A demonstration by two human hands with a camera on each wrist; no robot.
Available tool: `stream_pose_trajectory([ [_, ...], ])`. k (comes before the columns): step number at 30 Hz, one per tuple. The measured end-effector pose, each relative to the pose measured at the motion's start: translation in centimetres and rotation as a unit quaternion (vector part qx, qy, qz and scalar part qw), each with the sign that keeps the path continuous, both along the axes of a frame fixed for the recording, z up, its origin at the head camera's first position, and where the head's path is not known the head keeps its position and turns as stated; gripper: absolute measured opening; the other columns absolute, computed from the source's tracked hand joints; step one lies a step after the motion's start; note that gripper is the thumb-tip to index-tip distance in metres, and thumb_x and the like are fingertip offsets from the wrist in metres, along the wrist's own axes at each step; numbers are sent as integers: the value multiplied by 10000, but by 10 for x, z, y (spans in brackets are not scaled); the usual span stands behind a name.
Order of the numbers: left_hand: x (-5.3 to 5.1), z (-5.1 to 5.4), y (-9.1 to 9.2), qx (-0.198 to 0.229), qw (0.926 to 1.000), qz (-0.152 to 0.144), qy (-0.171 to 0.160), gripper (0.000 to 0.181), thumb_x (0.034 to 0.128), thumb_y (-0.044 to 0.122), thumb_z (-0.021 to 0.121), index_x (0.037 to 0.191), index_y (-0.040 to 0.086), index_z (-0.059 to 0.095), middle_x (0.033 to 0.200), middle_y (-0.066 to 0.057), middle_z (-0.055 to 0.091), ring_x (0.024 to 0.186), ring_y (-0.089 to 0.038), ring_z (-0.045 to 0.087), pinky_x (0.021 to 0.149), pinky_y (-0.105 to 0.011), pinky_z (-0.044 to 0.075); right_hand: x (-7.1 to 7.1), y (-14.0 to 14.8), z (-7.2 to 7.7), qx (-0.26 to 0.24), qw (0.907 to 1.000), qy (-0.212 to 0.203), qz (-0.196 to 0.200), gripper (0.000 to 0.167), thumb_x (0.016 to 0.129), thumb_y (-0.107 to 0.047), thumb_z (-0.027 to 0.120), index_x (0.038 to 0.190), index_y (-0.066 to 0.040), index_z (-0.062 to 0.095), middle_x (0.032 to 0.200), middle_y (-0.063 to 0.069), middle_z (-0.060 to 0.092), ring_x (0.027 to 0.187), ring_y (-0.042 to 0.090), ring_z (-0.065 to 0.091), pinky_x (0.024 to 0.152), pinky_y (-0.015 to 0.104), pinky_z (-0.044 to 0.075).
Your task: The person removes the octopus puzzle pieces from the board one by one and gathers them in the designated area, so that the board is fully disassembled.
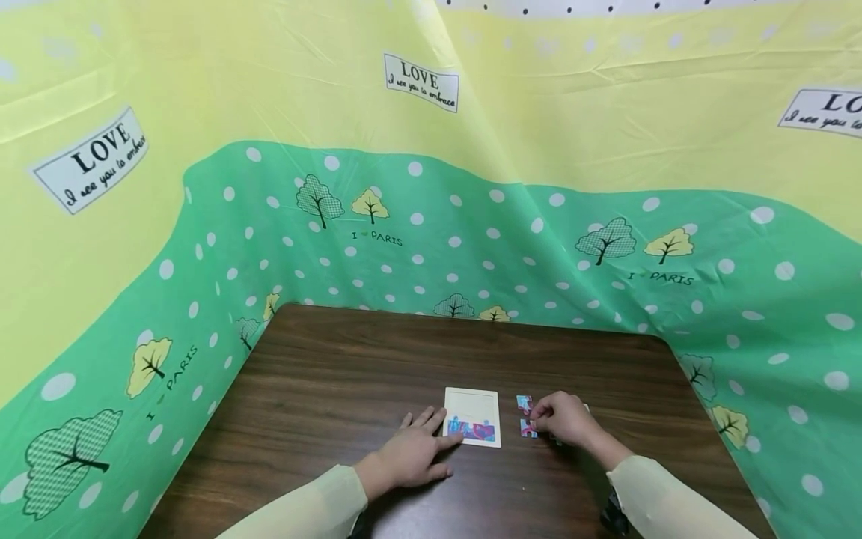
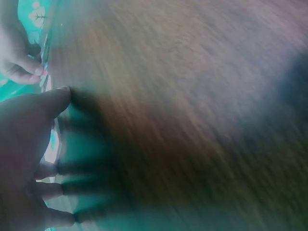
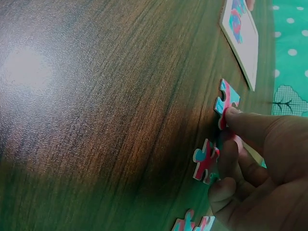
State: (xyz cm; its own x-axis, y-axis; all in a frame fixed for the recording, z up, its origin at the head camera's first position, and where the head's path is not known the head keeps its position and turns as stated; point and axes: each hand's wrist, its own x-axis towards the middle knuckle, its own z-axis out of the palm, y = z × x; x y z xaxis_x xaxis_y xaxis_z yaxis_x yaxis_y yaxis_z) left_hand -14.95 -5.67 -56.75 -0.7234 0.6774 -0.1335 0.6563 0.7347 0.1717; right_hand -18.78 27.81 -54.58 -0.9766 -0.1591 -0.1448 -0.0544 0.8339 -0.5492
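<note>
A white-bordered puzzle tray (image 1: 473, 397) lies on the table, its lower part filled with blue, pink and purple pieces (image 1: 473, 430). My left hand (image 1: 412, 453) rests flat at the tray's left side, fingers spread, with a fingertip over its lower left edge. To the tray's right, my right hand (image 1: 569, 421) pinches a pink and blue jigsaw piece (image 3: 224, 100) between thumb and finger at the table. Beneath its fingers another jigsaw piece (image 3: 205, 161), red with blue, lies on the wood. More pieces (image 3: 185, 223) show at the bottom of the right wrist view.
The dark wooden table (image 1: 350, 367) has a green and yellow printed curtain (image 1: 431, 224) around its back and sides. Some pieces are partly hidden under the right hand. The left wrist view is blurred.
</note>
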Motion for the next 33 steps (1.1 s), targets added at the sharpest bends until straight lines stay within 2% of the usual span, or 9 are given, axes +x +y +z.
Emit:
stream_pose_trajectory([
  [10, -7, 6, -1, -277, 9989, -263, 278, 561, 998, 591, 553, 1531, 444, 453, 1640, -132, 372, 1472, -355, 420, 1124, -607, 417, 2, 0, -3, 41, 9999, 89, 101, 139, 833, -56, 809, 745, -140, 741, 709, -77, 669, 618, 104, 549, 541, 265, 457],
  [16, -6, 9, 3, -260, 9976, -329, 556, 551, 990, 591, 566, 1506, 405, 511, 1620, -91, 412, 1464, -331, 436, 1134, -595, 410, 1, -4, 4, 30, 9999, -90, 54, 142, 853, -89, 811, 761, -143, 717, 705, -59, 640, 611, 115, 549, 526, 280, 457],
  [20, -4, 8, 10, -52, 9966, -397, 721, 538, 1000, 562, 558, 1499, 359, 533, 1599, -60, 450, 1457, -319, 446, 1145, -585, 403, -2, -11, 10, -162, 9991, -49, 397, 119, 861, -134, 822, 798, -154, 724, 728, -60, 659, 619, 111, 555, 538, 277, 463],
  [25, -1, 6, 22, 208, 9943, -661, 811, 546, 1002, 529, 571, 1501, 307, 541, 1576, -29, 485, 1444, -310, 464, 1147, -574, 405, -3, -27, 9, -351, 9949, 49, 942, 74, 872, -157, 821, 864, -163, 748, 761, -86, 670, 657, 87, 564, 569, 253, 477],
  [29, 2, 6, 28, 199, 9923, -823, 899, 566, 987, 535, 599, 1490, 280, 557, 1571, -18, 492, 1434, -306, 475, 1137, -567, 418, -3, -42, 4, -334, 9916, 215, 1229, 112, 856, -176, 837, 921, -143, 752, 805, -95, 672, 722, 55, 573, 637, 244, 490],
  [33, 4, 4, 32, 119, 9918, -839, 953, 577, 974, 550, 612, 1478, 273, 570, 1573, -11, 489, 1427, -298, 482, 1128, -556, 429, -2, -55, -1, -226, 9898, 328, 1367, 155, 838, -181, 849, 951, -136, 752, 846, -72, 685, 778, 74, 596, 696, 277, 510],
])
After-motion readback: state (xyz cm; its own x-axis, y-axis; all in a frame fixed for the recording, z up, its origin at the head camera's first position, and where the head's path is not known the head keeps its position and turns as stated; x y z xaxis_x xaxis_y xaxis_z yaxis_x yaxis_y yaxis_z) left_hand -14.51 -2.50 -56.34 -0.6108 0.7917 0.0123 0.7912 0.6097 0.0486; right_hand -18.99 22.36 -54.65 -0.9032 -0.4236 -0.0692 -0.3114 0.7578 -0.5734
